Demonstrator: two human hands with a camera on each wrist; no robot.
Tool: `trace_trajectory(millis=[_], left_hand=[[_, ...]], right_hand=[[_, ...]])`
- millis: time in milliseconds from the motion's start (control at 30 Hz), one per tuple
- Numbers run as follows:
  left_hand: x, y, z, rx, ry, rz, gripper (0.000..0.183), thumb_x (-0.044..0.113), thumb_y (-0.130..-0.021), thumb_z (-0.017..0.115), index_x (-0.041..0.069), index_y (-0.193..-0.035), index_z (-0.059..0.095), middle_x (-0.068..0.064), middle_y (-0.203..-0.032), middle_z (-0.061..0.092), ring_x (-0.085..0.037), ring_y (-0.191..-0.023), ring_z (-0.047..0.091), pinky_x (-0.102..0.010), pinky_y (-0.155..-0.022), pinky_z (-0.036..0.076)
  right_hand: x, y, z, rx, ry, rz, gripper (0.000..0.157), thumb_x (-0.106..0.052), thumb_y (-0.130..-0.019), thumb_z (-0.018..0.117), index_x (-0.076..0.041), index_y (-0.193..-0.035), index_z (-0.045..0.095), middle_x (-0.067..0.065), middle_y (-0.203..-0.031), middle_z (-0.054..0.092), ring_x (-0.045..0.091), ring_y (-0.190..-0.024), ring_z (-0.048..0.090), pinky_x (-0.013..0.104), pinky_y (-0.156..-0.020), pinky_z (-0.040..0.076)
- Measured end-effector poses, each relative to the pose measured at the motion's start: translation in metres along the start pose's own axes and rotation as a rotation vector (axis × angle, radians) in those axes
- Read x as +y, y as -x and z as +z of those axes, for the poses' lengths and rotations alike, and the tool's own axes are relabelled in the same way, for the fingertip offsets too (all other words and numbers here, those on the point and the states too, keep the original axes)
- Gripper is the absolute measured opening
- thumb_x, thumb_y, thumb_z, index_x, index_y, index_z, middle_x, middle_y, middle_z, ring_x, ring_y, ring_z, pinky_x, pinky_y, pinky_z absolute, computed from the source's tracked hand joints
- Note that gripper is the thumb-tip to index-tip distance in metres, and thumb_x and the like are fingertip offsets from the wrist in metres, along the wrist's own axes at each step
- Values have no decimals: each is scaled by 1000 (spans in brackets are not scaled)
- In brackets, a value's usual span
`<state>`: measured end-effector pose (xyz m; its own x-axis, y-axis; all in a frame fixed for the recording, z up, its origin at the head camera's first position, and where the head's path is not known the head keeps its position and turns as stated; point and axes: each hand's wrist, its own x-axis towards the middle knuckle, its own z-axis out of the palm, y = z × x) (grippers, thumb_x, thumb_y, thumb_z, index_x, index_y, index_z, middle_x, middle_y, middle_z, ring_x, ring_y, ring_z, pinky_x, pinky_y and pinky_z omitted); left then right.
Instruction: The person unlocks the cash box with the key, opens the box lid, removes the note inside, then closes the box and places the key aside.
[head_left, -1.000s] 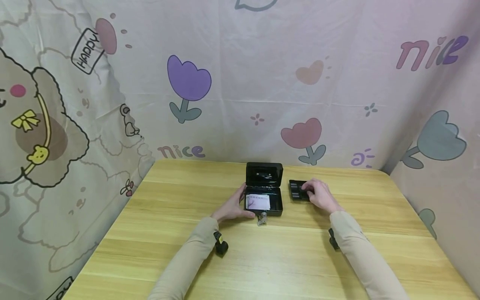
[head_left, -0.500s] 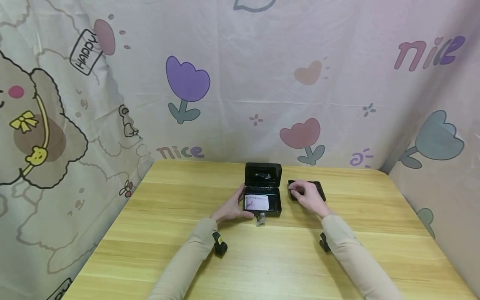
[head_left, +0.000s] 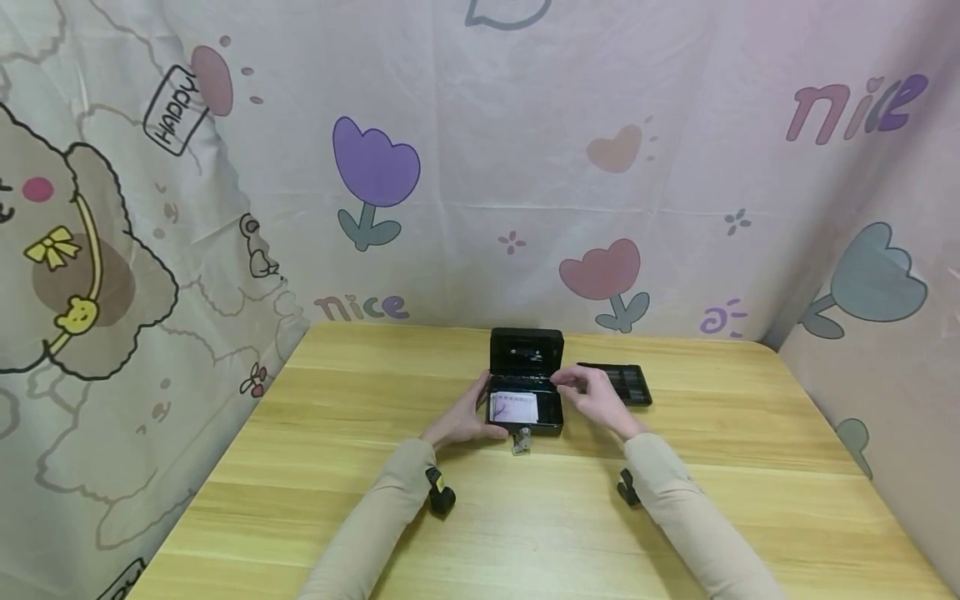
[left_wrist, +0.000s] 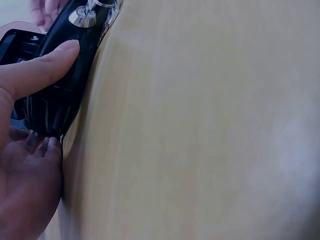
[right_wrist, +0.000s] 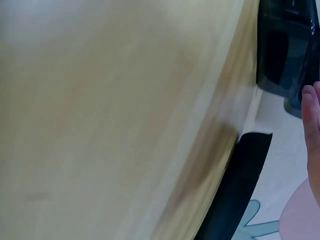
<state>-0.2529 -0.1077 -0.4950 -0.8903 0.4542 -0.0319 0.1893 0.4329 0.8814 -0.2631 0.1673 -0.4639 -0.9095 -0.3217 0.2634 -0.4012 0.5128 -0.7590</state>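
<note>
A person's left hand grasps a black box, its lid raised, on a wooden table, thumb against the front; the right hand bends its fingers at the box's right edge, whether pinching anything impossible to tell. Paper lies inside, keys hang in front, and a black tray sits just right

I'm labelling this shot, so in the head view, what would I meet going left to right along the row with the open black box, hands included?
Left hand → open black box → right hand → black compartment tray.
</note>
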Motion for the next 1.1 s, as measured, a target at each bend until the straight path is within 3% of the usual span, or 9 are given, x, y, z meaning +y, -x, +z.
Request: trace_trajectory(millis=[267,467,733,1100], left_hand=[[-3,-1,1,7,10,55,121,18,-77,87,-5,-159,2,-30,-166,9,-46,-152,22,-52,-127,21],[-2,-1,1,5,37,10,121,14,-77,87,-2,-161,2,-25,-168,9,-41,-155,20,-50,-128,20],[-2,-1,1,3,39,-3,120,12,-77,87,-1,-161,2,-24,-168,9,-39,-155,19,-49,-129,19],[-3,-2,1,6,82,9,120,10,-77,87,-2,-160,2,-25,-168,8,-40,-155,17,-50,-129,17]], right_hand=[[-8,-8,8,-111,-31,-22,24,-1,-93,64,5,-116,70,23,-117,72,33,-108,70,44,-95,60],[-8,-14,16,-153,5,-111,24,0,-93,63,7,-115,70,24,-115,73,27,-103,72,39,-91,61],[-14,-22,22,-219,-42,-57,24,-2,-96,61,6,-118,69,23,-120,71,36,-112,69,48,-98,58],[-12,-29,28,-258,-9,-89,28,-2,-94,64,6,-121,68,22,-123,71,36,-115,67,51,-102,55]])
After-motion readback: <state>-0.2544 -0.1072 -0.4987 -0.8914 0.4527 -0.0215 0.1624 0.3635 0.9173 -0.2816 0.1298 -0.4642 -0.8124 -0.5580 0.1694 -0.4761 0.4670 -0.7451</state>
